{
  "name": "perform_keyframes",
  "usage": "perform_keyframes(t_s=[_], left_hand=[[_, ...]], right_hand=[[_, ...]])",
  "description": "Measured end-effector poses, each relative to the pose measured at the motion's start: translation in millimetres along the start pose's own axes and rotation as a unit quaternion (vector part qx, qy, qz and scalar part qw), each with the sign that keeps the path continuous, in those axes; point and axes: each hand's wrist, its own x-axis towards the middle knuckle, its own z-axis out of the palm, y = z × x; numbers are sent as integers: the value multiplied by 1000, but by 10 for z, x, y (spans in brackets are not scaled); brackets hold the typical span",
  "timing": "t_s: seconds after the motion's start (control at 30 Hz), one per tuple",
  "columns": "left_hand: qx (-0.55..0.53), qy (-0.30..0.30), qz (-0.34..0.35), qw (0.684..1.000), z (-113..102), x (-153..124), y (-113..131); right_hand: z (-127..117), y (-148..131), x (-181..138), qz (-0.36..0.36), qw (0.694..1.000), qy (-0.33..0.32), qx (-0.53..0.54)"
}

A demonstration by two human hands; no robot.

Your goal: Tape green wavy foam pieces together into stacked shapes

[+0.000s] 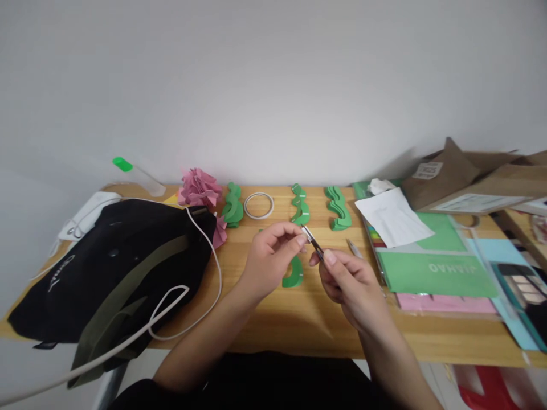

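Note:
My left hand [277,253] pinches a small white strip [305,236], perhaps tape, between thumb and fingertips. In my right hand [348,279] is a slim dark tool that looks like tweezers [315,245], its tip touching or very close to the strip. Below my left fingers lies a curved green paper piece [294,274] with a small white mark, partly hidden by that hand. Behind the hands sit wavy green cutouts [300,206] with white strips, a second stack of green cutouts [338,209] and a third one [233,206]. A white tape roll [245,206] lies flat nearby.
At left a black bag [128,267] with a white cable [220,273] covers the table, beside pink paper flowers [200,187] and a green-capped bottle [145,181]. Rightward are a pen [354,248], white paper [393,217], green packs [436,273] and a cardboard box [478,182].

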Motion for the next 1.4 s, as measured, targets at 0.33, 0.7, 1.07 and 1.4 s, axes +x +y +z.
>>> perform_keyframes(t_s=[0.33,0.7,1.07,1.4], left_hand=[[-8,-8,2,1000,-20,1,14],[-7,-10,-2,1000,-29,-21,33],[-14,-18,11,1000,-40,-17,-12],[-58,-62,61,995,-134,10,-41]], right_hand=[[13,-21,12,-1,1000,6,-15],[-13,4,4,-8,999,10,-35],[28,-12,-14,-40,998,28,-43],[14,-74,-120,-199,912,70,-352]])
